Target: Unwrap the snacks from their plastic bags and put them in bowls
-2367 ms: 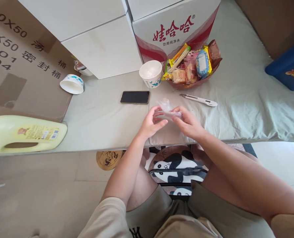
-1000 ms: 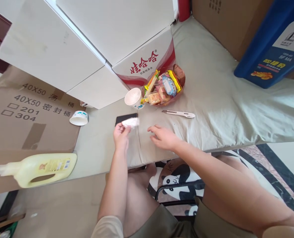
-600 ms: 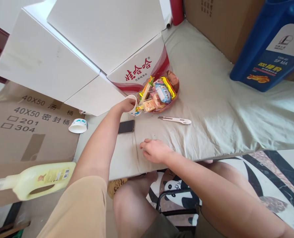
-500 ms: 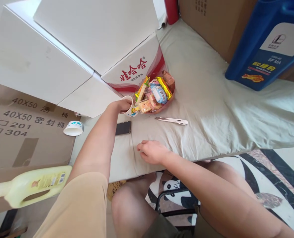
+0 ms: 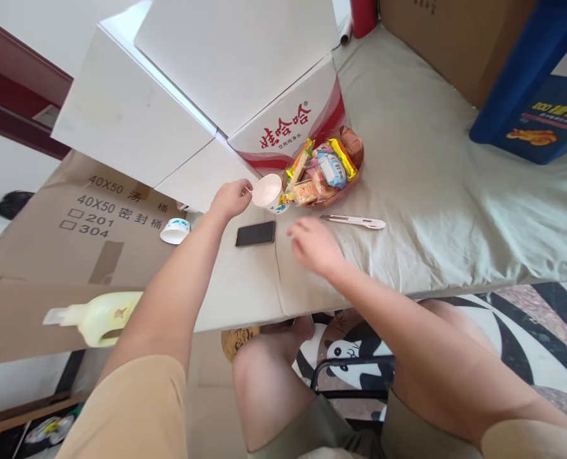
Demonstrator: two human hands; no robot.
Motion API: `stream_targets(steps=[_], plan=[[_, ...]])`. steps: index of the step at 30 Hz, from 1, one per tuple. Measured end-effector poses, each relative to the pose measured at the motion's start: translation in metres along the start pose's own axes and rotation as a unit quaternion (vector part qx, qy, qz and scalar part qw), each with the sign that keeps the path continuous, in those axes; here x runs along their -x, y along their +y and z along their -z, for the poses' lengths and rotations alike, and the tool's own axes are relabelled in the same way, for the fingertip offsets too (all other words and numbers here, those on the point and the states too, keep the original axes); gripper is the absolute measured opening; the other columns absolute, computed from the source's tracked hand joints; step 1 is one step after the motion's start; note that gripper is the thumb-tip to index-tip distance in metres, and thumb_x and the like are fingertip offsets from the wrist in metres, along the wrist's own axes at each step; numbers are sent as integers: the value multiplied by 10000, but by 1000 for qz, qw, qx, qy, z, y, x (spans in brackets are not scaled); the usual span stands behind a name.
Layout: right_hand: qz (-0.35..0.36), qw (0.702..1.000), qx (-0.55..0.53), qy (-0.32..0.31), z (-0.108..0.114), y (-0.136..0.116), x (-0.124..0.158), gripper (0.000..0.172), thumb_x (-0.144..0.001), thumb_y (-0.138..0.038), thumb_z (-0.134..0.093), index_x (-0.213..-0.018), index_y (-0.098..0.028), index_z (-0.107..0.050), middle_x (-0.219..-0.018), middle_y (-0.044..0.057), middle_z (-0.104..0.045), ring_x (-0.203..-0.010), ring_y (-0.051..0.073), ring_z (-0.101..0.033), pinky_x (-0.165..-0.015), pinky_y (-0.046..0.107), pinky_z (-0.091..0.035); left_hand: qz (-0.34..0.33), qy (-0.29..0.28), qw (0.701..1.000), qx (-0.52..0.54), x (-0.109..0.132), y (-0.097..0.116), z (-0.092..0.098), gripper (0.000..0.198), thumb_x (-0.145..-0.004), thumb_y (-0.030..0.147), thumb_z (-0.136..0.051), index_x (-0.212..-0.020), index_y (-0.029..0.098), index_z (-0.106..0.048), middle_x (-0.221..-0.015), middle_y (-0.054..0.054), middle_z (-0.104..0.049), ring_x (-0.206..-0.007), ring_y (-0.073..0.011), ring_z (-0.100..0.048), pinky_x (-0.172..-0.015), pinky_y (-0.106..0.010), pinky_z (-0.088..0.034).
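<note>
My left hand [image 5: 233, 199] is closed in a pinch just left of a paper bowl [image 5: 267, 191]. A small pale sliver shows at its fingertips; I cannot tell what it is. The white bowl has a blue pattern and stands against a basket [image 5: 329, 203] full of wrapped snacks [image 5: 330, 169]. My right hand [image 5: 315, 244], slightly blurred, hovers over the cloth with loosely bent fingers apart and nothing visible in them. A white utility knife [image 5: 360, 222] lies just beyond it. Between my hands a black phone [image 5: 255, 234] lies flat.
A second paper bowl [image 5: 175, 231] lies tilted at the left beside a cardboard box [image 5: 116, 210]. White boxes [image 5: 236, 57] stand behind. A yellow bottle [image 5: 104, 319] is left of my forearm. A blue jug [image 5: 534, 95] and a brown carton [image 5: 455, 44] stand at the right.
My left hand has come out of the paper bowl to its left side. My right hand has moved forward, closer to the utility knife. The view has shifted left.
</note>
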State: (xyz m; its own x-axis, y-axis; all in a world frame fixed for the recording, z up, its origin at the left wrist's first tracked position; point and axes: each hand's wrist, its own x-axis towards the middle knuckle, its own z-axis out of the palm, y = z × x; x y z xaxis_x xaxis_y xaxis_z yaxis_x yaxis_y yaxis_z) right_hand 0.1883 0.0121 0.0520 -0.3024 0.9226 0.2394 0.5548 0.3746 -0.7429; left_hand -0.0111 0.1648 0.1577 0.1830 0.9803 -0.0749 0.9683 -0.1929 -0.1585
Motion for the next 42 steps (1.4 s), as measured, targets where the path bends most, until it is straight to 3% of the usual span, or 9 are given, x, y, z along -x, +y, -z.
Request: stream_targets(steps=[4,12,17,22,25,29,32,36,42], plan=[[-63,981,82,163,12,20,-6,371,-916,-135,-455,-1187,-178,-705,-1367,171,-605,-1341,336,-452,-1086,488,-342,-3,-66,998,9,37,-23,-12,395,-772,237,-534,-1120,224,-719,-1036,-91,-765,-947,-272,-698,-864,-362,-520],[-74,977,154,128,25,34,6,324,-905,-141,-471,-1076,-221,-734,-1554,133,-475,-1334,350,-413,-959,522,-357,4,-87,994,59,64,-27,-20,349,-753,248,-551,-1062,260,-712,-982,-50,-761,-925,-247,-697,-839,-333,-512],[-104,970,166,143,39,40,10,239,-904,-192,-509,-938,-224,-743,-1543,111,-454,-1233,342,-432,-905,497,-352,-12,-79,994,73,53,-20,-19,383,-784,275,-563,-1142,232,-692,-1086,-69,-742,-941,-229,-691,-882,-318,-514],[-108,961,180,178,61,60,26,213,-883,-209,-534,-891,-226,-746,-1476,117,-484,-1186,341,-435,-908,509,-338,20,-65,996,49,26,-17,-21,726,-771,437,-686,-1444,220,-525,-1318,-164,-611,-1148,-303,-638,-993,-387,-495],[-114,950,201,211,78,75,45,189,-867,-229,-550,-863,-224,-739,-1445,120,-489,-1173,341,-436,-892,500,-343,-17,-88,994,57,15,-7,-31,671,-754,422,-721,-1384,231,-588,-1268,-135,-626,-1172,-300,-624,-1008,-360,-486],[-121,931,256,231,94,82,73,197,-885,-250,-542,-865,-224,-736,-1371,131,-517,-1098,322,-468,-829,458,-345,-47,-26,995,80,-1,22,-43,299,-830,327,-632,-1080,203,-740,-1206,-110,-657,-1131,-265,-633,-1001,-327,-487],[-117,925,288,217,97,78,89,206,-909,-272,-536,-887,-230,-737,-1317,130,-541,-1005,290,-492,-794,431,-337,-56,45,991,116,-21,54,-38,275,-866,314,-595,-1035,160,-747,-1228,-124,-662,-1093,-255,-635,-960,-320,-502],[-128,926,289,206,98,71,95,204,-917,-289,-542,-902,-223,-735,-1305,139,-547,-946,275,-500,-784,423,-330,-115,112,976,150,-61,116,-18,277,-890,311,-582,-1024,126,-740,-1166,-137,-686,-1115,-267,-622,-981,-351,-492],[-125,945,245,175,103,72,95,198,-932,-295,-535,-954,-233,-723,-1342,135,-560,-947,271,-503,-797,428,-349,-124,101,966,202,-123,221,0,259,-873,222,-597,-1079,120,-715,-1074,-114,-710,-1037,-250,-655,-1003,-401,-487]])
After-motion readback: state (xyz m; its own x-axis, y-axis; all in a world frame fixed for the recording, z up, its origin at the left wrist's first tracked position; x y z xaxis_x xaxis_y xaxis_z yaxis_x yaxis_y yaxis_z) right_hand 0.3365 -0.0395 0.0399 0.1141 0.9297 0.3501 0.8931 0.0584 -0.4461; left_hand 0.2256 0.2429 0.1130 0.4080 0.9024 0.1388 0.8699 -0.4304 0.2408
